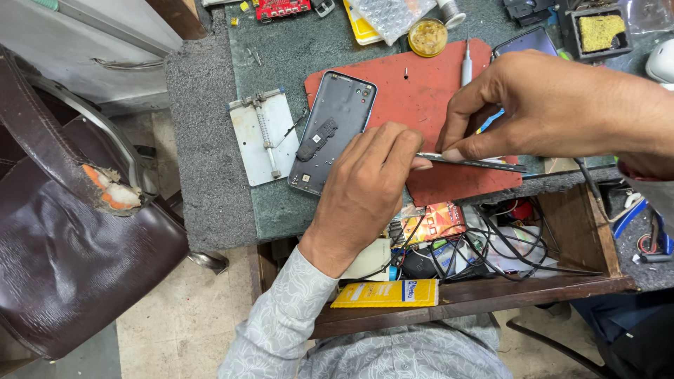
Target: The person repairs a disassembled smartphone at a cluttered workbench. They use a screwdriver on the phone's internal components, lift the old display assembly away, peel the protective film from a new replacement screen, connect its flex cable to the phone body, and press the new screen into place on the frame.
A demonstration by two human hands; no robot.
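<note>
In the head view, a thin, flat metal pair of tweezers is seen near the middle right of the frame, lying almost level above the lower edge of a worn red rubber mat. It is pinched near its left end between the thumb and fingers of the right hand, which enters from the upper right. The left hand, coming up from the lower centre in a patterned grey sleeve, is curled loosely, and its fingertips are pressed against the left tip of the tweezers; whether anything small is held there cannot be told. Just left of that hand, an opened phone with a dark, smooth, rounded-rectangle back lies tilted, partly on the mat and partly on the speckled green stone bench. Further left, a white rectangular clamp plate with a metal spring rod is laid. Below the bench, an open wooden drawer filled with tangled black cables is visible, and a cracked brown leather seat fills the left side.
</note>
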